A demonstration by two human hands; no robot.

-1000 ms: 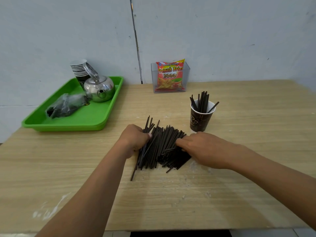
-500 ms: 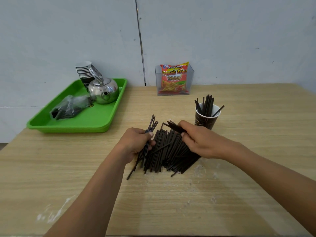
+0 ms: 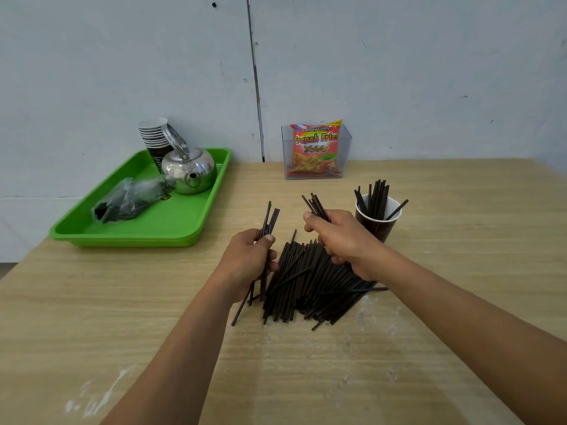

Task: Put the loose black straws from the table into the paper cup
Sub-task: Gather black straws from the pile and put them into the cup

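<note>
A: While the left hand (image 3: 245,265) is closing around a few straws (image 3: 269,222), thumb pressing them to the fingers, what's lying left of it?

B: Just clutter. Green tray (image 3: 171,231) with a stack of cups (image 3: 155,138), a kettle (image 3: 188,170) and a plastic bag (image 3: 129,199). None of it is looking relevant.

A: Left bunch axis?

B: Running away from the person, tips pointing up and slightly right, near ends touching or near the table (image 3: 92,317), can't tell which.

A: Middle?

B: The pile of straws (image 3: 310,286) is lying flat between the two hands, mostly lined up near-to-far, fanning toward the right at the near end. Most of the job is still sitting there.

A: Right hand (image 3: 343,240)?

B: Fingers curling shut on a small bunch (image 3: 316,205), tips sticking out up and to the left, the rest hiding under the palm.

A: And the paper cup (image 3: 379,220)?

B: Standing upright just right of and beyond the right hand, almost touching it, already holding some upright straws (image 3: 377,197). A snack bag in a clear box (image 3: 316,151) is sitting farther back.

A: So which hand is going?

B: I'm guessing the right one; it's far nearer. Its bunch is leaning away from the cup, so it's needing tipping upright before dropping in.
</note>
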